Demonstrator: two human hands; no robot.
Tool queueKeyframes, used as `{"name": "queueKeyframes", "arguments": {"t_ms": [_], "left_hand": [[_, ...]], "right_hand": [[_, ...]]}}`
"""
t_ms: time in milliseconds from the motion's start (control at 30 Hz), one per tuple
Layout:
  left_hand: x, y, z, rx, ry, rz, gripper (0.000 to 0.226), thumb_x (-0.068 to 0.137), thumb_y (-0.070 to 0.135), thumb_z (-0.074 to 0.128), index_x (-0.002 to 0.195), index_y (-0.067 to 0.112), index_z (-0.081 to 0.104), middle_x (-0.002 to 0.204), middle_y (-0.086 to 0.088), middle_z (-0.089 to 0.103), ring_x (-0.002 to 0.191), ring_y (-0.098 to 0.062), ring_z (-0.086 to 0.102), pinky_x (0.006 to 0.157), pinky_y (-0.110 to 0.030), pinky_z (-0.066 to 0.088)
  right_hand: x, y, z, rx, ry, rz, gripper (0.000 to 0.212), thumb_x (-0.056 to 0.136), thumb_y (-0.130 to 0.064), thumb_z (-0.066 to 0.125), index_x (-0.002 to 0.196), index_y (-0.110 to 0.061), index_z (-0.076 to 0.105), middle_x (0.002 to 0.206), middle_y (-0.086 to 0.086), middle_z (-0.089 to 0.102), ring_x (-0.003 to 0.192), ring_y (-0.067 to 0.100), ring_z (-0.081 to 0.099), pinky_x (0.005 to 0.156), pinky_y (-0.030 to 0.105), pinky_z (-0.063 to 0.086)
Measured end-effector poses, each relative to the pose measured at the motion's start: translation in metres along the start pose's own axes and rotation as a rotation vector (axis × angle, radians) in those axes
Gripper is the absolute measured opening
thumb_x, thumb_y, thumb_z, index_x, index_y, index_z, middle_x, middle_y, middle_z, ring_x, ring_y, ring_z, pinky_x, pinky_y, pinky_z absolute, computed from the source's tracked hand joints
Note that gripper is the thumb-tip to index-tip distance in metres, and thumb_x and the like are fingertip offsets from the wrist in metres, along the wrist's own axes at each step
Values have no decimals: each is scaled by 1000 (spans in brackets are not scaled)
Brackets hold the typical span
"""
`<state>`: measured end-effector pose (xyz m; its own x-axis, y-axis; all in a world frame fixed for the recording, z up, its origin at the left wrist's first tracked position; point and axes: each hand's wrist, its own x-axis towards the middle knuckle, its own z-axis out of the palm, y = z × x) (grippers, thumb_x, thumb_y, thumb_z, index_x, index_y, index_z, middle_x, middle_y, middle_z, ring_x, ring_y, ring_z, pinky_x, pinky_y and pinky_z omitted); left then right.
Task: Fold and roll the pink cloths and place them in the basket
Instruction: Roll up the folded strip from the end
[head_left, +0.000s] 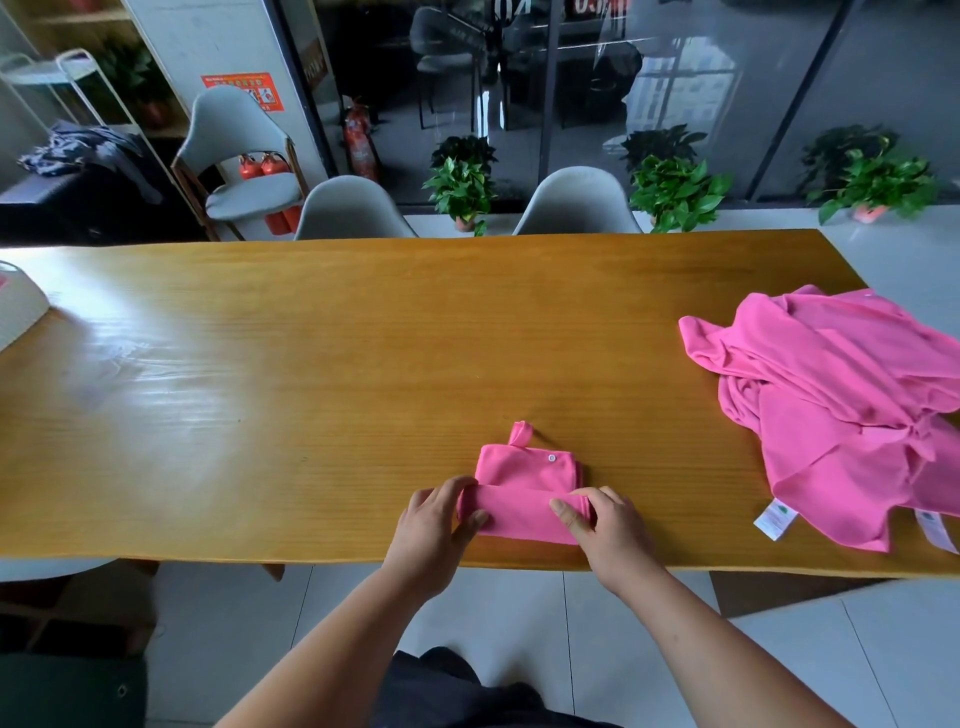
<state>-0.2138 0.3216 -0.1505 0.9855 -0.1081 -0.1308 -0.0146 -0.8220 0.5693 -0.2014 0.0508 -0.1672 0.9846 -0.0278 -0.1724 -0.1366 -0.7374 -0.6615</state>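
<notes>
On the long wooden surface, near its front edge, lies a small folded pink cloth. The left hand and right hand pinch its rolled near edge with curled fingers. A heap of loose pink cloths lies well apart at right.

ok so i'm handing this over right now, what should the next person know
Left hand: grip on the left end of the small folded pink fabric cloth, near edge of the long wooden table.
Right hand: grip on its right end.
Done: cloth folded, roll started from its near end.
Left: finish the roll, basket it, then the crumpled pile of pink cloths on the right.
Basket: maybe the white object at the far left edge, cannot tell.
</notes>
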Motion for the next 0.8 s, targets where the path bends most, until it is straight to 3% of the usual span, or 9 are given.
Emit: {"name": "queueKeyframes", "arguments": {"t_ms": [67, 133, 200, 267, 333, 500, 633, 700, 800], "left_hand": [[3, 2, 0, 75, 7, 5, 70, 94, 78, 25, 147, 38, 44, 136, 13, 60, 127, -18, 43, 102, -38, 40], [7, 6, -1, 123, 2, 1, 74, 93, 79, 19, 148, 36, 45, 141, 12, 56, 129, -20, 44, 103, -40, 41], [9, 9, -5, 146, -9, -14, 72, 95, 78, 20, 147, 36, 47, 142, 11, 53, 128, -22, 45, 103, -42, 42], [13, 13, -7, 189, -2, -25, 61, 101, 72, 29, 145, 36, 49, 141, 9, 52, 126, -25, 47, 102, -42, 43], [16, 20, -7, 245, 81, 18, 48, 105, 59, 43, 144, 32, 52, 139, 7, 55, 123, -27, 50, 103, -40, 43], [10, 38, 2, 444, 259, 353, 39, 94, 18, 65, 133, 18, 62, 133, -1, 59, 125, -30, 53, 108, -41, 42], [6, 36, 8, 459, 173, 335, 59, 95, 31, 64, 150, 17, 51, 151, 1, 53, 143, -28, 44, 116, -44, 38], [10, 33, 8, 477, 94, 302, 73, 94, 40, 67, 159, 18, 41, 161, 1, 43, 153, -27, 33, 120, -45, 35], [23, 31, 3, 489, 29, 290, 84, 91, 47, 71, 162, 20, 34, 166, 1, 37, 158, -25, 24, 124, -44, 31]], "right_hand": [[-2, -4, 0, -60, 90, -39, 79, 82, -92, 39, 120, -29, 69, 115, -13, 53, 110, 14, 53, 90, 37, 51], [-5, -10, 0, -173, 257, -197, 50, 93, -66, 60, 123, -27, 67, 125, -9, 55, 111, 19, 53, 90, 40, 52], [-9, -17, 1, -269, 332, -402, 36, 92, -46, 73, 122, -27, 69, 127, -9, 61, 111, 21, 56, 90, 41, 53], [-13, -19, 5, -304, 269, -455, 41, 90, -47, 75, 125, -28, 68, 131, -11, 63, 118, 19, 56, 94, 39, 53], [-14, -16, 6, -291, 218, -390, 46, 88, -50, 75, 130, -32, 66, 135, -15, 62, 122, 16, 54, 96, 37, 54], [-1, -25, -3, -325, 128, -293, 44, 95, -49, 67, 137, -36, 62, 140, -21, 57, 127, 13, 51, 97, 36, 51], [9, -39, -1, -448, 159, -195, 46, 94, -46, 70, 139, -35, 63, 153, -14, 50, 139, 18, 44, 101, 43, 49], [9, -43, 7, -493, 201, -244, 50, 91, -28, 77, 139, -31, 64, 152, -8, 54, 138, 23, 48, 101, 44, 48], [5, -38, 20, -519, 239, -387, 55, 95, -10, 62, 147, -28, 57, 152, -4, 55, 142, 25, 48, 114, 44, 40]]}}
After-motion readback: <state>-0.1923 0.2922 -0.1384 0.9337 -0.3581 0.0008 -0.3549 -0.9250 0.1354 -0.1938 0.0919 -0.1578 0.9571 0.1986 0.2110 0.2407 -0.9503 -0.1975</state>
